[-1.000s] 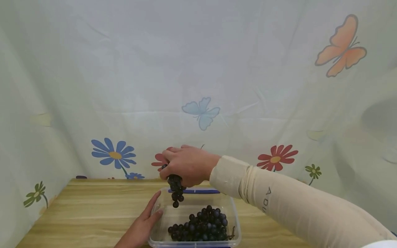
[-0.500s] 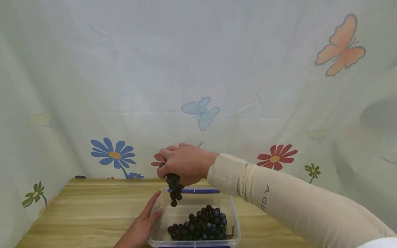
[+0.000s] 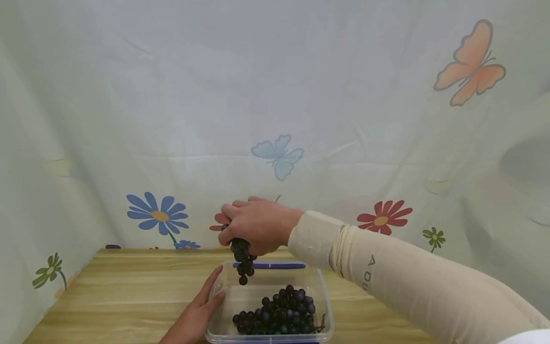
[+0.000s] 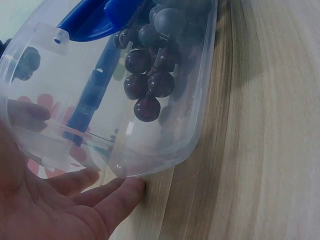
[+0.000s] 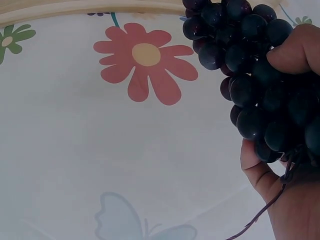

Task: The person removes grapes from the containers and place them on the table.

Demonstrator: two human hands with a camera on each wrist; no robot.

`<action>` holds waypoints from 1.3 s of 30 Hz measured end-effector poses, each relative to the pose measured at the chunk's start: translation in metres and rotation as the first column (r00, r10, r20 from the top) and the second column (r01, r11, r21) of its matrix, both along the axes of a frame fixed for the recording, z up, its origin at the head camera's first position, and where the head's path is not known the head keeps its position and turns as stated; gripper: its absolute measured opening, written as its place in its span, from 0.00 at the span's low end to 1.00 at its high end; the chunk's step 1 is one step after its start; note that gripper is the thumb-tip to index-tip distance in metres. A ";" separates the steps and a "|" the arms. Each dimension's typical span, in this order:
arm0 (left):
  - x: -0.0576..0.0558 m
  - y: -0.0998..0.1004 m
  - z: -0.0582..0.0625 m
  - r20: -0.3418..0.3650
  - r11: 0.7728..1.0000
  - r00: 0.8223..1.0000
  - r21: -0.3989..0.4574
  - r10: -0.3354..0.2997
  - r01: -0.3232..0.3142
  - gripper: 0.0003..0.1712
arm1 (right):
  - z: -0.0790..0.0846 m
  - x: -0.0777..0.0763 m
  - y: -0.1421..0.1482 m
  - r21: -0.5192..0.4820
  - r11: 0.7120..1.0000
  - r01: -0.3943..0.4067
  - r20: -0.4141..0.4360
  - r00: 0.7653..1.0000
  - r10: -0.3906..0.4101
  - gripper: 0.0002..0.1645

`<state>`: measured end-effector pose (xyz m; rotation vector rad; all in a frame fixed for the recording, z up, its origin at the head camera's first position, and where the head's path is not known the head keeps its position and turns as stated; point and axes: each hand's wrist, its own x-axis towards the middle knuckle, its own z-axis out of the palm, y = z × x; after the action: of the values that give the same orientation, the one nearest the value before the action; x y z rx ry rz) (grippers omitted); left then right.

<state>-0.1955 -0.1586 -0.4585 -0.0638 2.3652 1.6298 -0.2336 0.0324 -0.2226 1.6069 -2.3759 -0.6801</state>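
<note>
A bunch of dark grapes (image 3: 242,267) hangs tip down from my right hand (image 3: 258,227), over the back left of a clear plastic container (image 3: 330,310). In the right wrist view, fingers and thumb grip the held grapes (image 5: 260,95) from both sides, and a thin stem (image 5: 260,214) trails from the bunch. More dark grapes (image 3: 279,313) lie inside the container. My left hand (image 3: 195,308) rests against its left side, thumb near the rim. In the left wrist view the left hand's extended fingers (image 4: 120,200) touch the outer wall and its lower corner.
The container stands on a wood-grain table (image 3: 129,296) and has blue clips (image 3: 270,265). A bare brown stem (image 3: 321,324) lies at its right end. Behind the table hangs a pale curtain (image 3: 343,95) printed with flowers and butterflies.
The right hand and its hanging grapes have shifted slightly left and up, staying over the container. The left hand has stayed at the container's side.
</note>
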 end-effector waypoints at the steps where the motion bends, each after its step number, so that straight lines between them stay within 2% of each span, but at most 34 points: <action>1: 0.000 0.000 0.000 0.000 1.000 1.000 0.001 -0.001 0.001 0.40 | 0.001 0.000 0.000 0.003 1.000 0.003 -0.002 1.000 -0.003 0.13; 17: 0.000 -0.001 0.000 -0.030 1.000 0.999 0.002 -0.015 0.015 0.40 | 0.009 -0.001 0.003 0.002 1.000 0.012 -0.013 1.000 -0.012 0.16; 27: -0.002 -0.002 -0.002 -0.038 1.000 0.999 0.004 -0.023 0.023 0.39 | 0.017 0.001 0.001 0.007 0.998 0.064 0.014 0.998 -0.065 0.28; 39: -0.002 -0.003 -0.004 -0.031 1.000 0.999 -0.012 -0.018 0.017 0.40 | 0.023 0.000 0.002 -0.015 0.998 0.064 -0.001 0.998 -0.064 0.21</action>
<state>-0.1974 -0.1613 -0.4623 -0.0205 2.3916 1.6199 -0.2331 0.0345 -0.2001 1.5299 -2.4350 -0.6738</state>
